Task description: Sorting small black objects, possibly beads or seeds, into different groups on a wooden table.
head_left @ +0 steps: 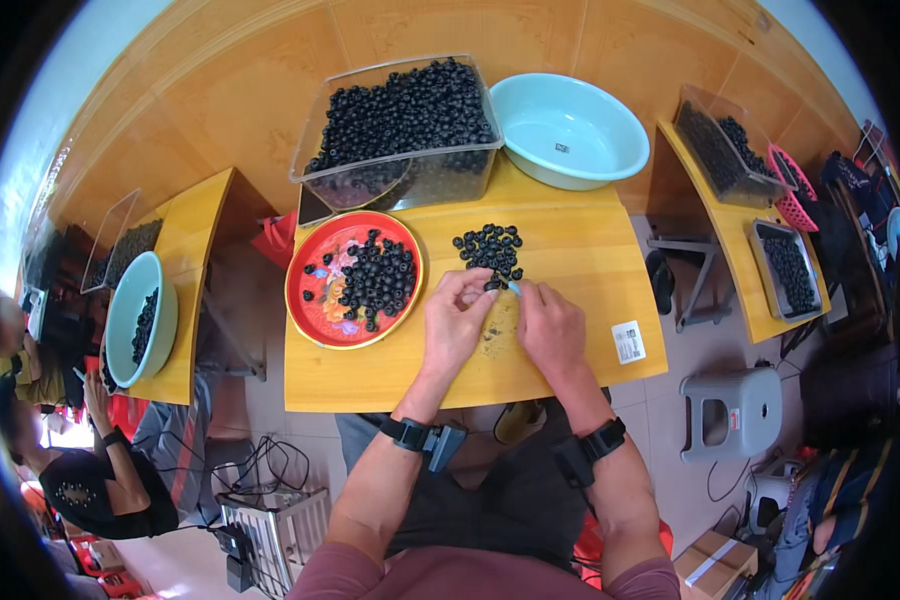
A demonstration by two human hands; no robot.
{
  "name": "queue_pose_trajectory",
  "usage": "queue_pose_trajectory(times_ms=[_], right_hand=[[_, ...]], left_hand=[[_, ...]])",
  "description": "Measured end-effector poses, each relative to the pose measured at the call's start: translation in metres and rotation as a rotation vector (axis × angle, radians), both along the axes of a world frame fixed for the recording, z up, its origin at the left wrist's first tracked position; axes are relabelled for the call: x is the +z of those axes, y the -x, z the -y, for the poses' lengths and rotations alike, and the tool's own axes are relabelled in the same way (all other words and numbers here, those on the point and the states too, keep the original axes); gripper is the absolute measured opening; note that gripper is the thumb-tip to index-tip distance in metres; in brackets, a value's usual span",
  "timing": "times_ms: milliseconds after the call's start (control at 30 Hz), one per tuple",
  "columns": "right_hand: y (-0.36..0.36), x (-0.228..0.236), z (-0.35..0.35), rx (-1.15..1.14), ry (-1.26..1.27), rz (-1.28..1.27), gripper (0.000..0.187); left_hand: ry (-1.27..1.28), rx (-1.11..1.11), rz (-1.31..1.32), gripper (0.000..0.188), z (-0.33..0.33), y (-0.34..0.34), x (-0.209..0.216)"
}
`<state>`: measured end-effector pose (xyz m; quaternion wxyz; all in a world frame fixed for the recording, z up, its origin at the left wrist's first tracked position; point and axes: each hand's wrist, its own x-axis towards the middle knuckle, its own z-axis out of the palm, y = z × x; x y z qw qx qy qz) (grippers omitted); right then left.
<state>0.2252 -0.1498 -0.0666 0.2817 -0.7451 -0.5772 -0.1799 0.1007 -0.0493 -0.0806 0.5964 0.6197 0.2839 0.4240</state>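
My left hand (455,315) pinches a small black ring-shaped bead (491,285) between thumb and fingertips, above the yellow wooden table (370,385). Close beside it, my right hand (552,328) is closed on a small light-blue tool (514,288), whose tip meets the bead; its exact kind is mostly hidden by my fingers. Just beyond my fingertips lies a loose heap of black beads (488,247). To the left, a round red tray (305,312) with a gold rim and flower pattern holds more of them. Fine brown crumbs (493,335) dot the wood between my wrists.
At the back, a clear plastic bin (455,180) full of black beads stands beside a light-blue basin (580,165). A white label (628,342) lies near the table's right edge. A grey stool (735,412) is on the floor. Another person (120,475) sits at left.
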Motion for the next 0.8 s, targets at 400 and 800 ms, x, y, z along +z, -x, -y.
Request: queue_pose_trajectory(times_ms=[400, 800], right_hand=[[0.001, 0.0018, -0.0006, -0.011, 0.032, -0.004, 0.011], [0.0009, 0.0009, 0.0, 0.007, 0.023, -0.013, 0.013]], left_hand=[[0.065, 0.008, -0.053, 0.015, 0.0024, -0.0001, 0.0062], [0.036, -0.005, -0.003, 0.015, -0.0001, 0.0014, 0.0029]])
